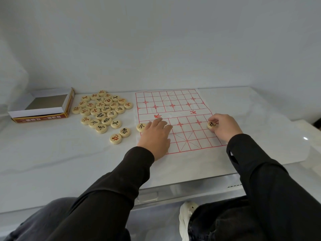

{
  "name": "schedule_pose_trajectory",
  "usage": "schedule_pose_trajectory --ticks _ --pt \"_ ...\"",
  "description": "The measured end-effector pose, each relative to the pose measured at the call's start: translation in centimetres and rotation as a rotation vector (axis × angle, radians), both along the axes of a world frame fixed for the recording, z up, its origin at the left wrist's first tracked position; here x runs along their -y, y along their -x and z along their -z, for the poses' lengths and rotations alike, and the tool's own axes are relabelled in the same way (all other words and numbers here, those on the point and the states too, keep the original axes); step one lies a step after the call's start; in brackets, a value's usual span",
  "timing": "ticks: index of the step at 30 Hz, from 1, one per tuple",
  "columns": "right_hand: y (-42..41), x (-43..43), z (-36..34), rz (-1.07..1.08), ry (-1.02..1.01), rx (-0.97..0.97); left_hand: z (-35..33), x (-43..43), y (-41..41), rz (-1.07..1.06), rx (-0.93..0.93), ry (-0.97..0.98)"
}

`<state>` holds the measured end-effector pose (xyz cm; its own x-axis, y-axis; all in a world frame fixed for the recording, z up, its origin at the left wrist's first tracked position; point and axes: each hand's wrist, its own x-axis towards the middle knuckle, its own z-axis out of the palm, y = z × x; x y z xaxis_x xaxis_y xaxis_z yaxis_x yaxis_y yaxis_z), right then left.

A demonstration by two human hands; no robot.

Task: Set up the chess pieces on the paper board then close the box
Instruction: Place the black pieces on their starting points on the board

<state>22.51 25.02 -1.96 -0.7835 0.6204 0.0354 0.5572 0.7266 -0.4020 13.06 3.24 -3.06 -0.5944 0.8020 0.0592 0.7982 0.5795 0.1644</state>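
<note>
Table: A white table [52,162] runs along a pale wall [156,40], seen from above by a seated person in dark sleeves [121,180].

Paper board: The paper board [173,119], a creased white sheet ruled in red, lies flat on the table's right half. Its far edge is close to the table's far edge, by the wall.

Left hand: The left hand [154,136] lies palm down on the near left part of the board, with straight, spread fingers that grasp nothing.

Lone piece: A lone piece [141,127], a pale round disc lettered in black, sits face up at the board's left edge, just beside the left hand. Whether the two touch cannot be told.

Right hand: The right hand [224,126] is at the board's right edge, its fingers curled around a black-lettered piece [212,125] held low over the paper, lettering up.

Heap of pieces: A heap of pieces [102,110], with red and black lettering mixed, lies in a single flat layer left of the board toward the table's far edge. Most of them touch their neighbours.

Pair of pieces: A pair of pieces [119,136], one black and one red, sit touching each other on the near side of the heap, between it and the left hand.

Box: The box [41,108] lies open at the table's far left corner, well apart from the board. It has white walls and a grey floor, and a red and gold side faces the camera.
</note>
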Motion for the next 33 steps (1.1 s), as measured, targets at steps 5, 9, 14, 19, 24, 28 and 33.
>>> schedule_pose_trajectory --ticks 5,9,14,19,24,28,33 --pt "-0.2 0.2 -0.3 -0.008 -0.011 0.005 -0.1 0.0 0.0 0.0 0.004 -0.001" --pt "-0.3 0.4 -0.2 -0.011 -0.037 0.04 -0.1 0.1 -0.1 -0.002 0.002 0.005" --pt "-0.4 0.5 -0.1 0.004 -0.048 0.045 -0.3 0.2 -0.1 -0.012 0.009 -0.003" --pt "-0.4 0.6 -0.1 0.021 -0.066 0.039 -0.3 0.3 -0.1 -0.01 0.003 0.007" --pt "-0.6 0.9 -0.4 0.019 -0.096 0.073 -0.5 0.4 0.0 -0.012 0.002 -0.018" --pt "-0.3 1.5 -1.3 -0.024 -0.183 0.076 -0.6 0.8 0.2 -0.028 0.01 -0.031" --pt "1.6 4.4 -2.2 -0.147 -0.187 0.01 -1.4 1.6 0.7 -0.076 -0.029 -0.115"
